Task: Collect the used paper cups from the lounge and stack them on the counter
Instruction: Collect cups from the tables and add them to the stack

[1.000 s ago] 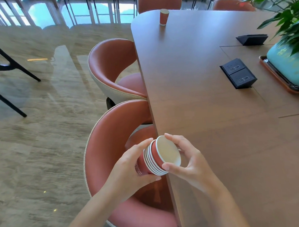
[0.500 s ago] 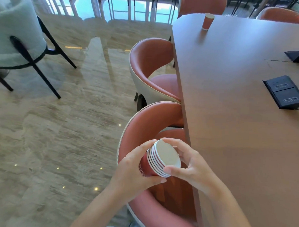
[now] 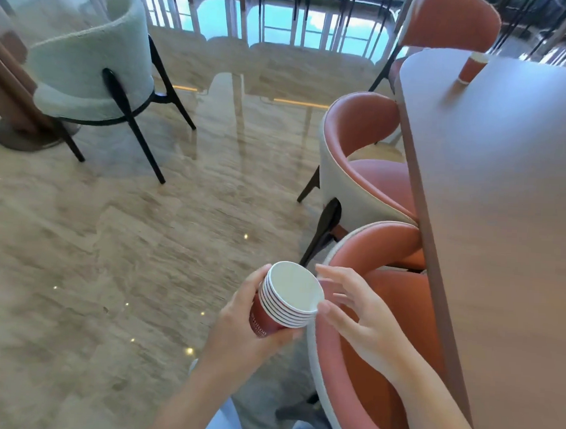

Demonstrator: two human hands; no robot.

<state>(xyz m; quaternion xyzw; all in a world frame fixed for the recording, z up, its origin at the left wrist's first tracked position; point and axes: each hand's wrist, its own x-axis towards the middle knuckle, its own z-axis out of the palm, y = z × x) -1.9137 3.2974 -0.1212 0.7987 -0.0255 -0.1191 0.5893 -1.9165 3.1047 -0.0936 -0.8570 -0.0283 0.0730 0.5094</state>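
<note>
Since half a second ago the fingers (image 3: 335, 275) of the right hand (image 3: 361, 318) have left the rim and spread loosely, holding nothing; whether the thumb touches it is unclear. The left hand (image 3: 247, 329) grips the nested stack of red, white-rimmed paper cups (image 3: 287, 299) at lower centre, above a pink upholstered chair (image 3: 388, 374). Best to keep the stack level and snug. Upper right, a lone red paper cup (image 3: 473, 68) stands blurred on the brown wooden table (image 3: 501, 224); no counter shows.
</note>
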